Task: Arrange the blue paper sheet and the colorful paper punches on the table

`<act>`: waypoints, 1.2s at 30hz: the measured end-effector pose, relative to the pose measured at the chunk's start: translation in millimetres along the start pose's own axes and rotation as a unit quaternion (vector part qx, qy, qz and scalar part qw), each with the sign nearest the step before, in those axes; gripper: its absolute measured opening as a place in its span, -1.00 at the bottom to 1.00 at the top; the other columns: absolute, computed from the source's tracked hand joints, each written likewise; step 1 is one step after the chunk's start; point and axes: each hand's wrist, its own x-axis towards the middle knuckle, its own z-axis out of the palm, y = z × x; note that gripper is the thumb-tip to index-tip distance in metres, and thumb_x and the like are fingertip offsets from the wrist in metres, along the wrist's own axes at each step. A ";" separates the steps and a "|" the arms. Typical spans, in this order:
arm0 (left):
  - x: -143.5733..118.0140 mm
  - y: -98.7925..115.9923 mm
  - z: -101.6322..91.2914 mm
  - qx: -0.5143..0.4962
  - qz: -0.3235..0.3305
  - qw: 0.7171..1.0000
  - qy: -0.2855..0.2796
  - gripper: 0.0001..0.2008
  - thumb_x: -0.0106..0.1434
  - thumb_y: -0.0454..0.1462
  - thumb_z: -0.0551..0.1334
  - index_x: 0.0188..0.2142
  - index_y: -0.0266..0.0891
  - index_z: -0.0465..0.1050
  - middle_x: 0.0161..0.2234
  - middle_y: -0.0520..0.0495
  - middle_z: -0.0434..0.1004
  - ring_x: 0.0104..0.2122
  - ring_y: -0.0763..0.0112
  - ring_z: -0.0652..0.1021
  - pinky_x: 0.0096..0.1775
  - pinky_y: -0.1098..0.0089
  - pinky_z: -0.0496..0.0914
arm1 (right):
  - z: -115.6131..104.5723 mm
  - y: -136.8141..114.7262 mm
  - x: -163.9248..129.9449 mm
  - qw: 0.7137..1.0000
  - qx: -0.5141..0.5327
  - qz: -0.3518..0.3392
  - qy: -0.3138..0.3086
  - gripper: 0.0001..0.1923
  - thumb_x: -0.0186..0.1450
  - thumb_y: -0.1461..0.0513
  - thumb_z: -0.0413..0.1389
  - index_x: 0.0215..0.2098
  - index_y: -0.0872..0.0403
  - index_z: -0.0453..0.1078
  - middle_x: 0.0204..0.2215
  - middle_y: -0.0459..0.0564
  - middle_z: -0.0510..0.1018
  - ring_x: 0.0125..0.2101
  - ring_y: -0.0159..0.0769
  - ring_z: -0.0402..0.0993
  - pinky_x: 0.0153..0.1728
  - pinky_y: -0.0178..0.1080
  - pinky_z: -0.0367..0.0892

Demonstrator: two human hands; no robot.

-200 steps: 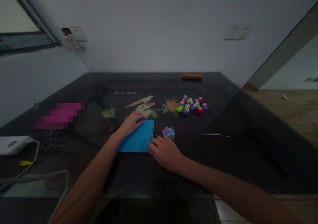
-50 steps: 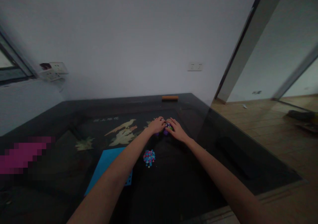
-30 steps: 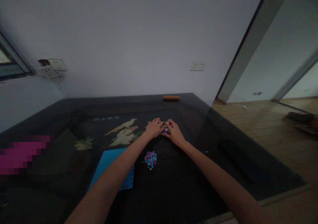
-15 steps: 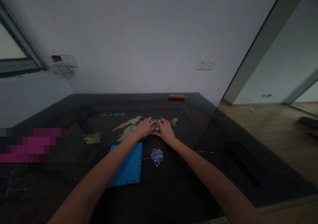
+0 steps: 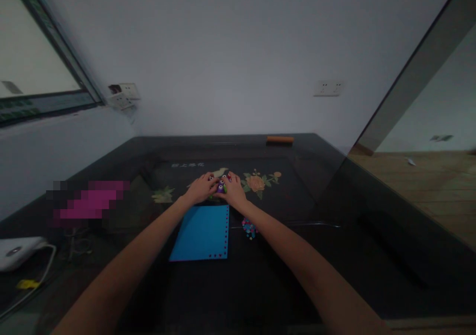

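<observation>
Head view: both hands, left (image 5: 201,188) and right (image 5: 233,190), cup the small punches (image 5: 220,186), fingers curled around the cluster. Light, hard, slippery plastic, likely; corral from the outer sides.

Table (image 5: 282,275): dark, glossy top, with a bird-and-flower picture and a line of pale characters under the surface.
Orange bar (image 5: 279,139): lies flat at the far edge of the table, near the wall.
White device (image 5: 17,251): at the near left edge, a pale cable leading off it; a small yellow tag (image 5: 26,284) just in front.
Wall sockets (image 5: 328,87): one white plate on the back wall, right of centre; a second cluster (image 5: 124,95) in the left corner.
Window (image 5: 33,72): upper left, dark frame.
Wooden floor (image 5: 424,176): far right, beyond the table.
</observation>
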 end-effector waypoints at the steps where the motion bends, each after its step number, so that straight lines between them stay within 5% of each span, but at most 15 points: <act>1: -5.0 -4.7 -1.3 0.001 -0.005 1.000 0.000 -0.68 0.33 -0.17 0.01 0.01 -0.11 0.36 0.01 -0.15 0.31 -0.06 0.22 0.41 -0.07 0.24 0.35 | 4.0 -5.7 1.5 1.000 0.004 -0.003 -0.003 -0.33 0.11 -0.10 0.18 0.07 0.09 0.26 0.19 0.32 0.12 0.20 0.14 -0.05 0.05 0.15 0.13; 9: -22.0 -16.5 -6.4 -0.002 -0.035 0.999 0.020 -0.68 0.34 -0.14 0.01 0.00 -0.10 0.38 0.01 -0.12 0.31 -0.05 0.24 0.40 -0.04 0.24 0.33 | 13.6 -12.4 10.4 0.997 0.037 -0.038 -0.047 -0.26 0.08 -0.08 0.23 0.12 0.09 0.22 0.21 0.31 0.08 0.23 0.16 -0.12 0.11 0.17 0.03; 18: -31.2 -3.9 -27.9 -0.050 -0.072 0.990 0.112 -0.69 0.34 -0.14 -0.01 -0.07 -0.15 0.41 0.01 -0.12 0.36 0.02 0.20 0.38 0.06 0.17 0.25 | -25.1 7.9 3.9 0.992 0.065 -0.090 -0.066 -0.22 0.05 0.01 0.29 0.17 0.08 0.22 0.22 0.25 0.09 0.23 0.03 -0.01 0.14 0.03 0.04; 22: -73.0 1.9 -54.5 -0.087 -0.096 0.981 0.147 -0.68 0.34 -0.18 -0.06 -0.05 -0.20 0.34 -0.03 -0.14 0.38 0.01 0.28 0.40 0.05 0.24 0.29 | -56.8 18.8 -18.1 0.993 0.077 -0.072 -0.052 -0.65 0.25 0.12 0.13 -0.04 0.10 0.39 -0.07 0.11 0.45 -0.03 -0.18 0.35 -0.01 -0.10 0.23; 25: -123.6 9.2 -63.9 -0.118 -0.097 0.980 0.127 -0.71 0.32 -0.11 -0.03 -0.13 -0.12 0.36 -0.10 -0.08 0.44 -0.06 0.28 0.46 -0.01 0.25 0.37 | -70.7 19.1 -41.0 0.992 0.073 -0.063 -0.076 -0.86 0.28 0.25 0.08 -0.26 0.12 0.47 -0.31 0.02 0.54 -0.26 -0.26 0.44 -0.20 -0.21 0.31; 28: -175.5 18.9 -54.8 -0.173 -0.133 0.974 0.067 -0.64 0.24 -0.02 0.07 -0.02 -0.03 0.32 0.05 -0.08 0.38 0.06 0.19 0.39 0.11 0.16 0.28 | -73.0 8.7 -57.4 0.990 0.064 -0.068 -0.104 -0.87 0.25 0.29 0.10 -0.26 0.11 0.49 -0.32 0.00 0.55 -0.30 -0.28 0.45 -0.25 -0.25 0.30; 31: -212.5 28.8 -36.0 -0.185 -0.167 0.968 0.021 -0.37 0.11 0.04 0.22 0.13 -0.08 0.18 0.18 -0.20 0.24 0.15 0.09 0.30 0.15 0.08 0.22 | -69.1 -6.3 -62.4 0.989 0.051 -0.072 -0.119 -0.79 0.24 0.24 0.13 -0.16 0.12 0.46 -0.24 0.06 0.54 -0.22 -0.23 0.44 -0.20 -0.22 0.30; 36: -227.6 36.6 -19.2 -0.164 -0.128 0.978 0.014 -0.27 0.04 0.06 0.28 0.14 -0.19 0.20 0.20 -0.31 0.23 0.18 -0.05 0.27 0.12 -0.03 0.22 | -58.8 -22.7 -57.4 0.989 0.023 -0.068 -0.129 -0.70 0.24 0.26 0.13 -0.07 0.22 0.41 -0.14 0.20 0.49 -0.08 -0.12 0.38 -0.07 -0.12 0.25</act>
